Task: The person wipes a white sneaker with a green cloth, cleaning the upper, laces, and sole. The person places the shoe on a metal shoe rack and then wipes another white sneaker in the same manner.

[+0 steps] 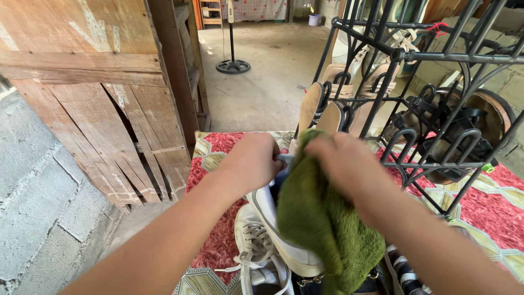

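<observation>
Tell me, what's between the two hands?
In the head view, the heel end of a white sneaker sits between the left hand and the right hand. The right hand presses a green fuzzy cloth against it.

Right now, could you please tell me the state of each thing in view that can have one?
Left hand: closed on white sneaker, held tilted.
Right hand: pressing green cloth onto it.
Second sneaker: lying on mat, laces loose.
Black shoe rack: upright, holding sandals.

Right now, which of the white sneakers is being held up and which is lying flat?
The white sneaker gripped by the left hand is up; the laced one lies on the mat.
</observation>
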